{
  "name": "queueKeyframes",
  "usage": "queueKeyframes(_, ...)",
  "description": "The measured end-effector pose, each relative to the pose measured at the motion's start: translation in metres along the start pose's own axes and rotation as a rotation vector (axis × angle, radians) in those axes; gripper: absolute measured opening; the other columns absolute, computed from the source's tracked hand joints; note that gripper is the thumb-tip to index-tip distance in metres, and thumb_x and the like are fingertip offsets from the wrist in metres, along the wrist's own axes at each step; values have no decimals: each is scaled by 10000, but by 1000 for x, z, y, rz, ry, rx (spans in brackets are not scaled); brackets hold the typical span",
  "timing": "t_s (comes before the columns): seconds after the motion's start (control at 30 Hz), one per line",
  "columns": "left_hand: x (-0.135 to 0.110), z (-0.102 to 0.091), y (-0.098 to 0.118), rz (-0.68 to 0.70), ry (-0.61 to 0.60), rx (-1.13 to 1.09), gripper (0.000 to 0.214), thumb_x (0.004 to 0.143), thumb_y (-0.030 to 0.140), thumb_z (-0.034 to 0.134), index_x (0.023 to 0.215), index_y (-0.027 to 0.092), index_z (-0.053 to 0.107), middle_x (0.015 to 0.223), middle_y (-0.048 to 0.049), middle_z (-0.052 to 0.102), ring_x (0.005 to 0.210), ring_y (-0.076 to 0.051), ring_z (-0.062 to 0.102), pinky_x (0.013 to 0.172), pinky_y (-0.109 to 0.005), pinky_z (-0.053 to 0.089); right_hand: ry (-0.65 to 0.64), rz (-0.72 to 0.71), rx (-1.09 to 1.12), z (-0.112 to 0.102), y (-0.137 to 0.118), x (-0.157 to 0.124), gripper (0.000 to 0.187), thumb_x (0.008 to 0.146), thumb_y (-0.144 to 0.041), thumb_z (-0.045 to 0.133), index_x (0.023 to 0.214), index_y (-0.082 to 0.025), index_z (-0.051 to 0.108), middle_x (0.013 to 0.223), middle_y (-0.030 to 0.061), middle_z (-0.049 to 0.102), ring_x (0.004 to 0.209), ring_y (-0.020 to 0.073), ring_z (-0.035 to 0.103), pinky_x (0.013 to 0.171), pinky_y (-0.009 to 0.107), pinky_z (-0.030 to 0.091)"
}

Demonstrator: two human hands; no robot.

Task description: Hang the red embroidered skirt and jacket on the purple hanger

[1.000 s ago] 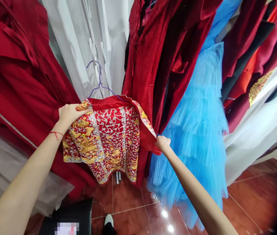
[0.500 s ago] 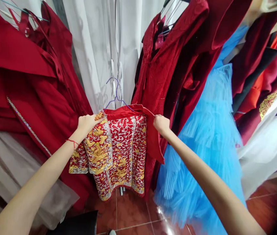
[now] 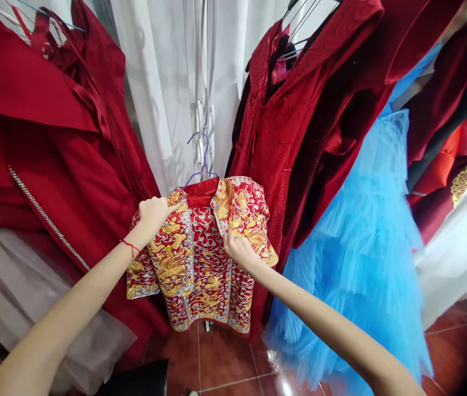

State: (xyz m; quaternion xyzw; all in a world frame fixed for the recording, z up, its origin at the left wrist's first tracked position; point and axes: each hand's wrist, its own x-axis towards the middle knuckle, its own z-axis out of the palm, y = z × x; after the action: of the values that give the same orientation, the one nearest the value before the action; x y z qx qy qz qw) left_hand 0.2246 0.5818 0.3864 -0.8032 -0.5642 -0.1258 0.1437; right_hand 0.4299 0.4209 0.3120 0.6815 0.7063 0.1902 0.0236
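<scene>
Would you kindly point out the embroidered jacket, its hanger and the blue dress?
embroidered jacket (image 3: 208,258): head view, front panel.
hanger (image 3: 204,165): head view, purple hook.
blue dress (image 3: 361,247): head view, ruffled skirt.

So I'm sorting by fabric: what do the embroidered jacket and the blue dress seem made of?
Embroidered jacket: probably glossy red satin, worked in shiny gold and silver thread. Blue dress: seemingly sheer tulle or net, matte, gathered in ruffled tiers.
</scene>
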Motion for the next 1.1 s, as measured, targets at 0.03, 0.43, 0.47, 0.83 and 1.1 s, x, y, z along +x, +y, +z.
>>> queueKeyframes(0.03, 0, -1, -1, 6, -2, -1, 980, 869, 814, 102, 1010, 72, 728, 974, -272, 713, 918, -386, 691, 677, -365, 409, -23, -21, 5, 7, -5, 5, 404, 940, -3, 246, 1082, -56, 620, 975, 204, 669, 716, 206, 647, 545, 293, 369)
queueKeyframes(0.43, -17, -25, -1, 2, 39, -30, 953, 835, 847, 169, 995, 112, 754, 906, -238, 736, 889, -401, 693, 671, -365, 405, 341, 82, 389, -4, -21, 11, 361, 1042, -298, 304, 883, -156, 594, 821, 80, 666, 619, 134, 570, 551, 258, 278)
queueKeyframes(0.47, -18, -29, -3, -10, 49, -37, 964, 830, 853, 164, 977, 109, 759, 903, -242, 734, 890, -404, 691, 672, -367, 404, 436, 78, 478, -7, -28, 14, 350, 1041, -299, 313, 842, -168, 570, 780, 63, 644, 595, 127, 538, 558, 257, 286)
queueKeyframes(0.83, 16, -42, -24, -12, 266, -287, 740, 976, 619, 227, 652, 159, 708, 708, -159, 710, 755, -262, 677, 593, -307, 261, 1316, 472, 1092, -34, 6, 3, 380, 1005, -332, 436, 659, -226, 320, 600, -61, 320, 526, 92, 288, 524, 249, 252)
queueKeyframes(1.1, 42, -11, -28, 237, 156, -391, 653, 868, 774, 373, 832, 203, 687, 808, -91, 720, 772, -260, 668, 616, -285, 336, 354, 156, 441, 15, -74, 28, 137, 898, -195, 531, 782, -166, 598, 706, 45, 637, 511, 120, 512, 508, 265, 271)
